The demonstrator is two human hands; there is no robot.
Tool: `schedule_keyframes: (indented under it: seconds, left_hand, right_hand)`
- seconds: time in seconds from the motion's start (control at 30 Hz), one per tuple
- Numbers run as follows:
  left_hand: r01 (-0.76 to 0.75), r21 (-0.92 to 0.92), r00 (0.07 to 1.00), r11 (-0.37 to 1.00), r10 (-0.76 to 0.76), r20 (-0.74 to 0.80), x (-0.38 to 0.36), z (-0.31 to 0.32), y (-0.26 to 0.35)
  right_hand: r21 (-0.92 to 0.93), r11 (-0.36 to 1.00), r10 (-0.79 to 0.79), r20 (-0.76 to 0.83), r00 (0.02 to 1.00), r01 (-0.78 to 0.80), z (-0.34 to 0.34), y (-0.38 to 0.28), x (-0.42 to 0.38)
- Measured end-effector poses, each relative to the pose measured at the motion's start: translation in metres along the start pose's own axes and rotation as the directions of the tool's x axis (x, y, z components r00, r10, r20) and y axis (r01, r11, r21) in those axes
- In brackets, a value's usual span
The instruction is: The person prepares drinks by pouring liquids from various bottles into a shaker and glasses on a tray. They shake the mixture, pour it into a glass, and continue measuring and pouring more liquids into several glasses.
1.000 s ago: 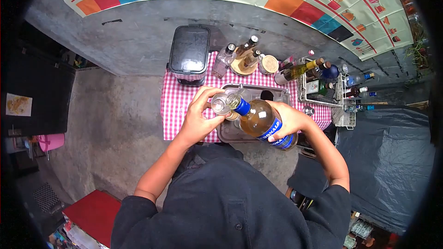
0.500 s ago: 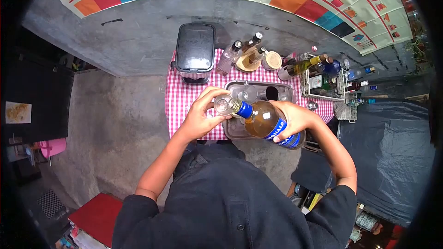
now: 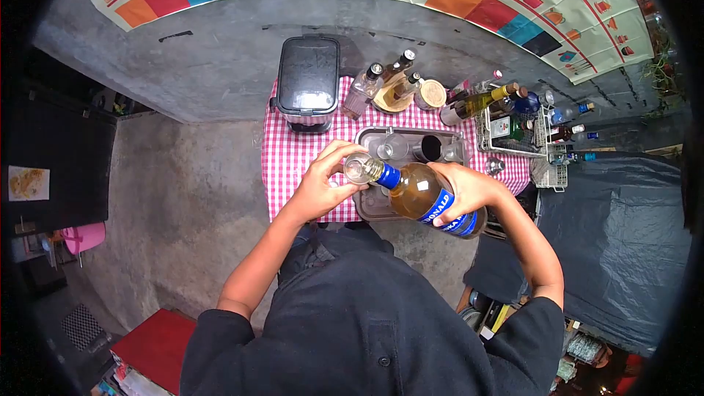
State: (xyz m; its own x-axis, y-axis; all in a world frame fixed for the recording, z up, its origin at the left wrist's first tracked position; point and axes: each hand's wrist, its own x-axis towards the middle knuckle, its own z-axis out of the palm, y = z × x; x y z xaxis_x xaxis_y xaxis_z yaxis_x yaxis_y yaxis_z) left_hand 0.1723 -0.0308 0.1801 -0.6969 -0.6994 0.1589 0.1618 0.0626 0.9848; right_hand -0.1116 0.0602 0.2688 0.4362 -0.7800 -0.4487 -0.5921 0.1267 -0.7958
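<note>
My left hand grips a small clear glass between thumb and fingers, over the front of the table. In my right hand is a liquor bottle with a blue neck band, a blue label and yellowish contents. The bottle is tilted to the left, its mouth right at the rim of the small glass. Below them lies a grey-brown tray, partly hidden by the bottle. On it stand a clear glass and a dark-mouthed cup.
A red checkered cloth covers the table. A black-lidded bin stands at the back left. Several bottles sit behind the tray, some on a round wooden board. A white wire basket holds more bottles at the right.
Both hands keep nearly the same pose, with the bottle mouth still at the small glass. The view has shifted slightly.
</note>
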Motion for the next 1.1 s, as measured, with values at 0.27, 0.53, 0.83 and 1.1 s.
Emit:
schedule_keyframes:
  seconds: [0.27,0.53,0.83,1.1]
  left_hand:
    - [0.004,0.008,1.0,1.0,-0.004,0.007,0.003,0.014,-0.001]
    - [0.004,0.025,1.0,1.0,-0.005,0.014,0.01,0.035,-0.006]
    - [0.037,0.013,0.999,0.999,-0.037,0.034,0.019,0.06,-0.013]
    - [0.05,0.03,0.998,0.998,-0.052,0.04,0.025,0.08,-0.015]
  right_hand:
    - [-0.006,1.0,0.009,-0.002,1.0,-0.009,-0.005,0.008,-0.011]
    - [-0.001,1.0,0.015,-0.011,1.0,-0.015,-0.009,0.024,-0.028]
    - [0.057,0.998,0.021,0.002,1.0,-0.021,-0.014,0.046,-0.048]
    - [0.042,0.999,0.027,0.008,1.0,-0.027,-0.023,0.056,-0.063]
